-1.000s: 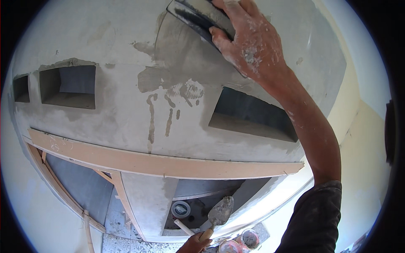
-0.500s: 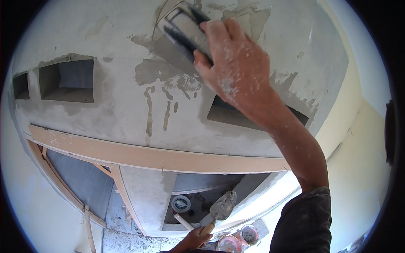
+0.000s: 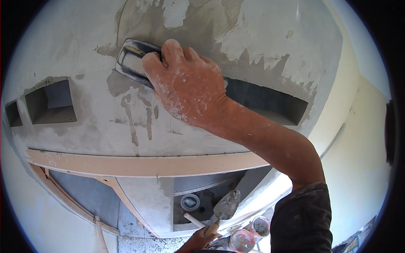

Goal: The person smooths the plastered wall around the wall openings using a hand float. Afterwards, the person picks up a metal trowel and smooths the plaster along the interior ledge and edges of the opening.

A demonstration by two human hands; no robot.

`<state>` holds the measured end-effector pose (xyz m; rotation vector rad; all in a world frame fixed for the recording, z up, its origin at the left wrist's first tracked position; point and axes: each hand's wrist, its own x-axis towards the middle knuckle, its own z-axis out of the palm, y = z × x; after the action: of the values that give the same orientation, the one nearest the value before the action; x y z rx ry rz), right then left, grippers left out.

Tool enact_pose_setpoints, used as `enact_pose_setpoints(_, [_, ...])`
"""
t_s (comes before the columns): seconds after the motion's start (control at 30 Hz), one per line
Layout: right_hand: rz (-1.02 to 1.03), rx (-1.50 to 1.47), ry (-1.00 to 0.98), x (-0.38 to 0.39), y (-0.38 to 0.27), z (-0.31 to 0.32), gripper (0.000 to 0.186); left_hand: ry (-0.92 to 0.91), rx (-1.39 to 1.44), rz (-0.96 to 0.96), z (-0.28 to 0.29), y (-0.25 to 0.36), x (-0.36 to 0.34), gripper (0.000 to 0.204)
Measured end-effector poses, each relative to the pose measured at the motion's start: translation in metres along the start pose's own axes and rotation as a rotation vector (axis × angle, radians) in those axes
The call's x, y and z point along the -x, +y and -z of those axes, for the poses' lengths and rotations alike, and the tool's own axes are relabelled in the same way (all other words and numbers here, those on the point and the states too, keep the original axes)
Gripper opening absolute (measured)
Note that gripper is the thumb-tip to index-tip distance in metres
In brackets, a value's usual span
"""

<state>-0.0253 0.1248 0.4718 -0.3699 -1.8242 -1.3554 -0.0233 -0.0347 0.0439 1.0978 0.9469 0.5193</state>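
Note:
My right hand [image 3: 185, 80], spotted with dried plaster, grips a plastering trowel [image 3: 133, 63] by its handle. The trowel's blade lies on the grey plastered wall [image 3: 97, 135], beside darker damp patches and drip marks. Low in the view, my left hand [image 3: 199, 241] is closed round the wooden handle of a pointing trowel [image 3: 228, 205]. Its leaf-shaped metal blade is smeared with grey mortar and points up and to the right. My right wrist and forearm cover part of a wide rectangular recess [image 3: 270, 103] in the wall.
Smaller recesses open at the left, one a square niche [image 3: 50, 101]. A pale wooden board [image 3: 139, 166] runs across below. Under it, a white round container [image 3: 190, 202] sits inside an opening. Buckets [image 3: 242, 241] with grey material stand at the bottom; a wooden post [image 3: 101, 236] is lower left.
My right hand has moved the plastering trowel left and down across the wall. The view has shifted a little. My left hand keeps hold of the pointing trowel.

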Motion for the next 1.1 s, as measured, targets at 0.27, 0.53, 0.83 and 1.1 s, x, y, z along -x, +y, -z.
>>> enact_pose_setpoints(0.27, [-0.509,0.213,-0.244,-0.026,0.086,0.064,0.03,0.008,-0.008,-0.007,0.008,0.002,-0.004,0.055])
enact_pose_setpoints(0.53, [-0.473,0.241,0.0,0.014,0.147,0.08,0.047,-0.024,0.01,-0.023,0.0,-0.007,-0.011,0.054])
enact_pose_setpoints(0.83, [0.051,-0.051,-0.119,-0.004,-0.003,0.011,0.028,-0.038,-0.066,-0.062,-0.017,0.006,-0.007,0.051])
enact_pose_setpoints(1.1, [-0.089,0.176,-0.094,-0.024,0.047,0.03,0.031,-0.037,-0.018,-0.047,-0.002,-0.002,-0.015,0.062])
